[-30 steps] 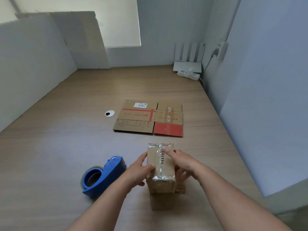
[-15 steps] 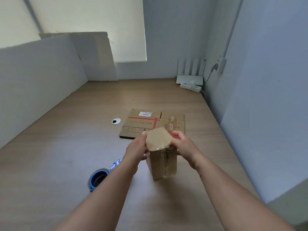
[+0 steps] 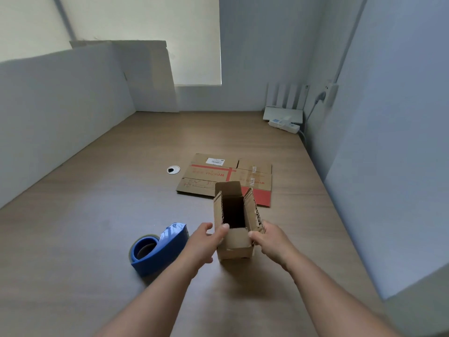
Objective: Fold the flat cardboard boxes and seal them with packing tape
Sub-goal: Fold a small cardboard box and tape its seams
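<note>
The small open carton [image 3: 234, 249] is stood upright mid-desk, its near flap gripped from both sides by the left hand [image 3: 204, 242] and right hand [image 3: 269, 242]. Light, stiff but crushable, it is judged; best held by the side walls. The tape dispenser [image 3: 158, 249] is seen at nine o'clock.

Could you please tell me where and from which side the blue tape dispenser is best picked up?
Probably take the tape dispenser by its narrower blue end, opposite the roll, coming down from above with the left hand. That end points toward the hand and lies right beside it, though the hand must first let go of the small box.
</note>
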{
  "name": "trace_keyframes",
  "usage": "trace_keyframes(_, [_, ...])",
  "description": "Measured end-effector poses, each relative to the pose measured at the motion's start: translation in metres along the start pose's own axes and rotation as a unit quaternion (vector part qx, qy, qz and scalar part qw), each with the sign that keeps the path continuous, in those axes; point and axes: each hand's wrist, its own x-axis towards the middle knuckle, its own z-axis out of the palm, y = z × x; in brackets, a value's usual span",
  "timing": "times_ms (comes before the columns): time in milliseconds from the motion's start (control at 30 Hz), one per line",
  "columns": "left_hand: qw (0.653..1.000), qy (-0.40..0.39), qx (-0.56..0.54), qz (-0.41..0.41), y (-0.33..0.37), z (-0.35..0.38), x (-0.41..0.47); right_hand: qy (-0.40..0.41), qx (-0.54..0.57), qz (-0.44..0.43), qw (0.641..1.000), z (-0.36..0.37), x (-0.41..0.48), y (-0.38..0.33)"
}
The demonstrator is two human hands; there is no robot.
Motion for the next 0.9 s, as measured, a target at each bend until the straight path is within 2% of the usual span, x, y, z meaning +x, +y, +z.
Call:
trace_keyframes(167, [0.988,0.061,0.139,0.003,-0.002,0.014,0.003,0.07,-0.06,0.002,0.996,0.007,0.003,0.003])
trace_keyframes(267, [0.99,0.105,0.092,-0.001,-0.003,0.017,0.007,0.126,-0.073,0.026,0.989,0.006,0.005,0.007])
trace_keyframes(333, [0.991,0.11,0.074,0.005,-0.004,0.02,0.005,0.135,-0.071,0.053,0.987,0.002,0.008,0.011])
trace_keyframes(467, [0.989,0.129,0.072,0.007,-0.005,0.028,-0.006,0.066,-0.058,0.087,0.992,0.0,0.009,0.01])
trace_keyframes(567, [0.99,0.138,0.017,-0.02,-0.009,0.026,-0.013,-0.074,0.046,0.113,0.99,-0.01,0.001,-0.001])
trace_keyframes(633, [0.989,0.143,-0.011,-0.022,-0.012,0.025,-0.017,-0.174,0.048,0.116,0.977,-0.016,-0.007,-0.006])
trace_keyframes(667, [0.989,0.146,-0.018,-0.018,-0.012,0.025,-0.019,-0.194,0.034,0.109,0.974,-0.016,-0.011,-0.008])
trace_keyframes(733, [0.989,0.149,-0.013,0.002,-0.011,0.026,-0.024,-0.181,0.017,0.086,0.98,-0.013,-0.017,-0.011])
trace_keyframes(900, [0.982,0.175,-0.009,0.076,-0.012,0.009,-0.041,-0.039,-0.009,-0.016,0.999,-0.001,-0.022,-0.028])
